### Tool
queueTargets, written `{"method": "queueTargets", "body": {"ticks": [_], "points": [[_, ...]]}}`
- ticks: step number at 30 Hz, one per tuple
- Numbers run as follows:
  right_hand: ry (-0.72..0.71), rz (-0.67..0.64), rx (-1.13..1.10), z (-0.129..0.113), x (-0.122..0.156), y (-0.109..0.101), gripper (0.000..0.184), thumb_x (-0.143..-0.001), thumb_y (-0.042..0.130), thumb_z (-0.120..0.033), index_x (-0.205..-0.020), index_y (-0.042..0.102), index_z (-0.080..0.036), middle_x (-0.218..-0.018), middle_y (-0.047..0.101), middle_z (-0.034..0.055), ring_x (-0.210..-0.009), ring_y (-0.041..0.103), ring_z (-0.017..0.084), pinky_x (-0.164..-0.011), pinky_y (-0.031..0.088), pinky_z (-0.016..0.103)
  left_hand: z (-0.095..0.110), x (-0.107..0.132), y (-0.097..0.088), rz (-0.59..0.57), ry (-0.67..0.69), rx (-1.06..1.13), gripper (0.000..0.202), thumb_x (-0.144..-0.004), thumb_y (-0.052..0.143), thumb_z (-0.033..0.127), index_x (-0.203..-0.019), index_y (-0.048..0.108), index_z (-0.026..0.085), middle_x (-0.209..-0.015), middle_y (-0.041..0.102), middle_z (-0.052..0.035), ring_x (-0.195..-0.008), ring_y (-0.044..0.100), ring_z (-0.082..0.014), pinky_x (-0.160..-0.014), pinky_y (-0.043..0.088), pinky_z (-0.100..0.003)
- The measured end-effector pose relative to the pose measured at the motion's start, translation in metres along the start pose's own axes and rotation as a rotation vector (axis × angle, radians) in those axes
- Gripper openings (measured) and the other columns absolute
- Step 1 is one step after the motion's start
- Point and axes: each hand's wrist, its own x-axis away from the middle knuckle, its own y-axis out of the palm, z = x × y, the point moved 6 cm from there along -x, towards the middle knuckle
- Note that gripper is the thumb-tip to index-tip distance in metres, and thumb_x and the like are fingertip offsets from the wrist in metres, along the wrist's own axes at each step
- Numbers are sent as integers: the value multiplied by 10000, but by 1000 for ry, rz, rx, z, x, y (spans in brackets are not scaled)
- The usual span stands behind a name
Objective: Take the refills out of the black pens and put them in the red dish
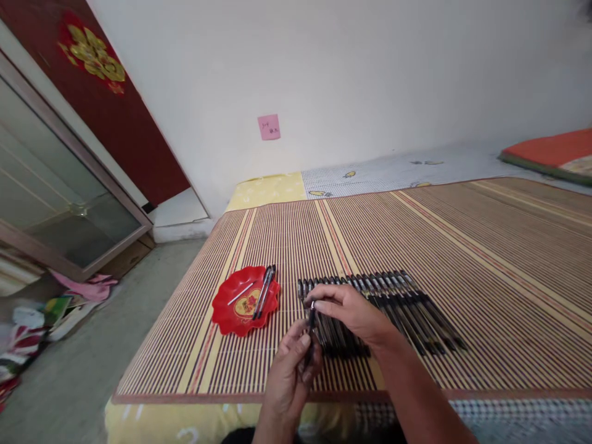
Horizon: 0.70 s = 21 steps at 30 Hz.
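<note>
My left hand (pixel 290 364) is closed around a dark pen (pixel 311 319) held upright at a slight tilt. At the pen's upper end, the fingers of my right hand (pixel 354 311) are pinched together, with a small pale bit showing between them. Beneath and beyond my right hand lies a long row of black-capped pens (pixel 419 311), side by side; my hand and forearm hide part of it. To the left sits a red scalloped plate (pixel 221 303). Two pens (pixel 264 293) rest across its right side, and a thin white stick (pixel 241 293) lies inside it.
A striped bamboo mat (pixel 185 345) covers the bed, with yellow bedding (pixel 152 422) showing at the front edge. An orange folded cloth (pixel 550 151) lies at the far right. A pink note (pixel 269 127) is on the wall. Clothes (pixel 28 333) lie on the floor at left.
</note>
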Motion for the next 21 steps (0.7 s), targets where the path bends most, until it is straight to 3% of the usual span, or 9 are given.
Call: {"method": "queueTargets", "body": {"ticks": [5,11,18,21], "points": [[33,63,-9,9,-3,-4,164,-753,744,-333,-806,674,-195,-801,655,4,-797,616,161,-783,486,302,-1,0,-2,47,1,-6,593,-563,961,248,-1050,632,165,-858,687,-16,-592,619,-71,-487,464,-129],[1,-4,-35,6,-2,-1,217,-799,674,-322,-971,729,-202,-988,721,44,-970,649,198,-910,473,347,1,0,-3,33,38,11,561,-590,939,206,-1067,646,168,-808,675,-10,-586,615,-79,-510,488,-147],[76,56,-77,15,-4,-1,204,-715,764,-317,-852,700,-180,-768,670,-4,-750,617,156,-739,462,299,1,-1,-3,-1,44,-19,506,-654,892,200,-1093,643,172,-778,652,-9,-588,612,-90,-530,499,-165],[56,9,-150,14,-4,2,229,-740,737,-294,-946,723,-194,-920,725,27,-892,655,177,-859,469,327,1,-2,-5,-9,46,-36,502,-670,881,208,-1110,641,175,-789,652,-13,-592,613,-94,-539,505,-174]]}}
